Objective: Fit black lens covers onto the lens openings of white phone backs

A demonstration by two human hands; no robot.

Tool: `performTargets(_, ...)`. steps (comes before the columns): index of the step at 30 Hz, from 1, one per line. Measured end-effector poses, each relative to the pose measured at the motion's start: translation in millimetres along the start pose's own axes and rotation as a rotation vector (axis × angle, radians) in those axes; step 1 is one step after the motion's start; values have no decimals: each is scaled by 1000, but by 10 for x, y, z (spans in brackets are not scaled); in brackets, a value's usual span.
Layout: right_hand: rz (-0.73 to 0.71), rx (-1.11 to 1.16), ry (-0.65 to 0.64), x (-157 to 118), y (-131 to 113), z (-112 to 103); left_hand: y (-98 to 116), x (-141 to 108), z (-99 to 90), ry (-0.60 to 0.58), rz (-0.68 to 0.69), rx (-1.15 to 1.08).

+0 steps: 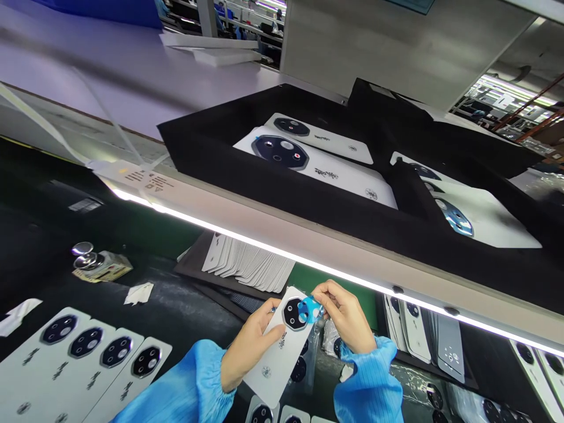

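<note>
Left hand (249, 346) closed around a white cover (282, 346), fingers under the lower half, thumb laid across the face. Right hand (348, 314) pinched shut, thumb and forefinger gripping a blue film (309, 309) at the upper end of the cover. Film part-lifted, overlapping the right edge of the black lens ring (294, 313); whether any of it clings to the ring cannot be told.

Cover held in front of the body, above the dark bench, just under the lit shelf edge (308, 264). Long axis tilted: lens end up and right, plain end down and left toward the left cuff (198, 376). Printed face toward camera. Small dark mark mid-face and a round emblem lower down (both too small to read).

Both sleeves light blue, elastic at the wrists.

Lower left: row of covers (88, 352) laid flat side by side, lens rings up, each with the same unreadable marks. Behind the hands: fanned stack (247, 261) of white covers leaning on a dark tray. Right of the hands: more covers standing on edge (418, 329).

Shelf above: black tray (211, 147) with white covers lying flat; a second tray compartment to the right, one cover there with a blue lens film (453, 216). Label (141, 176) on the shelf front, printed lines illegible.

Left bench: small box (103, 267) with two round metal pieces on top; white scraps (138, 292) near it.
</note>
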State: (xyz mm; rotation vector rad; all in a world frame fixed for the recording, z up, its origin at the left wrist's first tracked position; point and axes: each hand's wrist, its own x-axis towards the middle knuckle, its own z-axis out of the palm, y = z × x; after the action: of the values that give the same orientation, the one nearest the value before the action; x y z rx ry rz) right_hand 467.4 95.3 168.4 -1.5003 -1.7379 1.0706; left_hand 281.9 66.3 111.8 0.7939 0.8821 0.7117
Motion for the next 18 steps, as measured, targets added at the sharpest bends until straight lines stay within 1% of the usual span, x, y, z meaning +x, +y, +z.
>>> performTargets(9, 20, -6, -18, 0, -24, -26, 58, -21, 36, 9, -45, -53)
performTargets(18, 16, -118, -62, 27, -58, -10, 24, -28, 24, 20, -43, -73)
